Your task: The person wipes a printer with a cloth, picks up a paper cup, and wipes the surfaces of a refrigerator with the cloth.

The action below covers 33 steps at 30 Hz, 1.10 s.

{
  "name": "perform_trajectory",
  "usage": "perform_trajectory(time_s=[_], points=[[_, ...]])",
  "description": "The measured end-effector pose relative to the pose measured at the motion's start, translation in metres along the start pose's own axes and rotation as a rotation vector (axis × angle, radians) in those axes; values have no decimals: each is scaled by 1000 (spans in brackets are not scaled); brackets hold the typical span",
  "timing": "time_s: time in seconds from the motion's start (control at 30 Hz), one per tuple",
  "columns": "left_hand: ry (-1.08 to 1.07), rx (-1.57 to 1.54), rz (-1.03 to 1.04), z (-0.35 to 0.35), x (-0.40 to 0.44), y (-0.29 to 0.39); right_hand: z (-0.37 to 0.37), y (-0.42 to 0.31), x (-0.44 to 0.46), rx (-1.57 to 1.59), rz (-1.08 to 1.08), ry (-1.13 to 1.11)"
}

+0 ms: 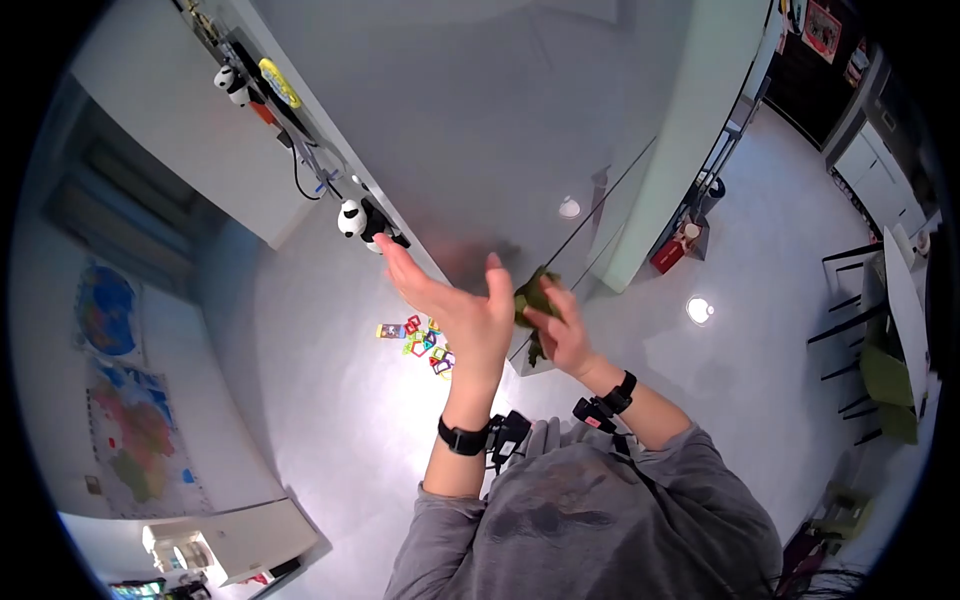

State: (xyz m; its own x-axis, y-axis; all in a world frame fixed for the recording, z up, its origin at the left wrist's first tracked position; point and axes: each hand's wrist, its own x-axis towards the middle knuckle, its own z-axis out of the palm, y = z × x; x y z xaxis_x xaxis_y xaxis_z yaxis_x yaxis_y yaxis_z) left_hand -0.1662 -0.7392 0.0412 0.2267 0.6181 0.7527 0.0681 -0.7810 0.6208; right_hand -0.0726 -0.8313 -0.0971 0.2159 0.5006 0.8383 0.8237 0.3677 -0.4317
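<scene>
My left hand (462, 318) is raised before a glossy grey panel (480, 120), fingers stretched and thumb apart, with nothing in it. Its fingertips come close to a black-and-white panda figure (362, 222) at the panel's left edge; whether they touch it I cannot tell. In my right hand (566, 338) is a crumpled dark green cloth (538, 298), gripped between curled fingers near the panel's lower corner. Part of the cloth hangs below the hand. Both wrists wear black bands.
Colourful geometric toy frames (425, 342) lie on the pale floor to the left. A second panda figure (232, 85) and a yellow object (279, 83) sit farther along the edge. At right are a red box (667, 256) and a white table (903, 300) with chairs.
</scene>
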Motion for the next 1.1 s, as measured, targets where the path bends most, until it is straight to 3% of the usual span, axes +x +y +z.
perform_trajectory(time_s=[0.07, 0.43, 0.53, 0.87, 0.93, 1.0, 1.07, 1.1], points=[[143, 417, 165, 16, -3, -2, -12, 3, 9, -106, 38, 146], [331, 719, 72, 28, -4, 6, -54, 30, 34, 72, -36, 142], [294, 751, -4, 26, -10, 11, -65, 45, 41, 138, -85, 129], [262, 696, -82, 9, -12, 14, -72, 65, 82, 186, -245, 57], [246, 640, -80, 5, -15, 13, -70, 76, 99, 171, -301, 156], [291, 446, 30, -8, -19, 10, -61, 78, 130, 179, -237, 223], [413, 408, 234, -20, -22, 12, -44, 65, 162, 225, 82, 459], [596, 260, 246, -20, -28, 10, -36, 54, 168, 225, 81, 469]])
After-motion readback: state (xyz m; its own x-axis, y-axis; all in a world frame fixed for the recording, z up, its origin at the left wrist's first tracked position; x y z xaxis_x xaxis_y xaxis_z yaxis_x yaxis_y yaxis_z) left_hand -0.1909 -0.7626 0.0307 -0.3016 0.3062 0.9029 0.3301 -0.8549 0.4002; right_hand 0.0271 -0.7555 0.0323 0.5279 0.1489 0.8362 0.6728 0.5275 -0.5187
